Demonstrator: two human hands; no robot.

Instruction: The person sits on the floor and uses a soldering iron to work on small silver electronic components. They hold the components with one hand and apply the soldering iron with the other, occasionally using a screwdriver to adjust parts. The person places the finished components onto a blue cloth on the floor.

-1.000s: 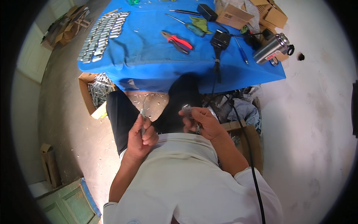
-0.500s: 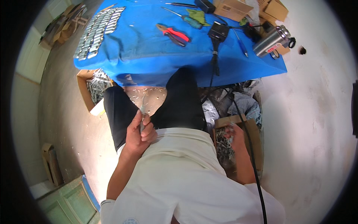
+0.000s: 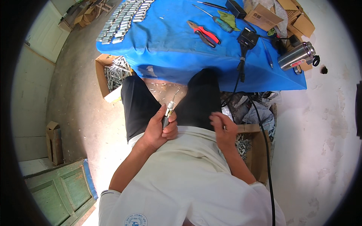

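Over the lap, between the knees: a small metal piece point(image 3: 171, 107) in the left hand point(image 3: 160, 128), its top leaning to the right.
Look of the piece: bright silver above, a touch of brassy yellow near the fingertips, dark grey below where it goes into the palm; a thin, slightly bent rod point(image 3: 176, 94) sticks out of the top.
Left grip: closed firmly round the piece, thumb along one side, fingers curled in from the other.
Right grip: fingers partly bent on the right hand point(image 3: 224, 130), a little blurred; I cannot tell whether it has hold of anything. It is apart from the left hand.
Beside the right forearm: an open cardboard box point(image 3: 260, 152) with small metal bits point(image 3: 242, 146) inside, partly hidden by that hand and arm.
Black cable: the cable point(image 3: 265, 141) hangs down over the box's right side.
Blue-covered tabletop: on the tabletop point(image 3: 169, 47) are pliers point(image 3: 205, 34) with red and black handles, a screwdriver point(image 3: 222, 25) against a green cloth point(image 3: 230, 19), a blue pen point(image 3: 268, 58) and, near the right edge, a steel flask point(image 3: 294, 57).
Tabletop's far left: silver parts point(image 3: 126, 19) laid in close rows.
Floor by the left knee: a carton point(image 3: 101, 79) of loose metal parts point(image 3: 116, 75).
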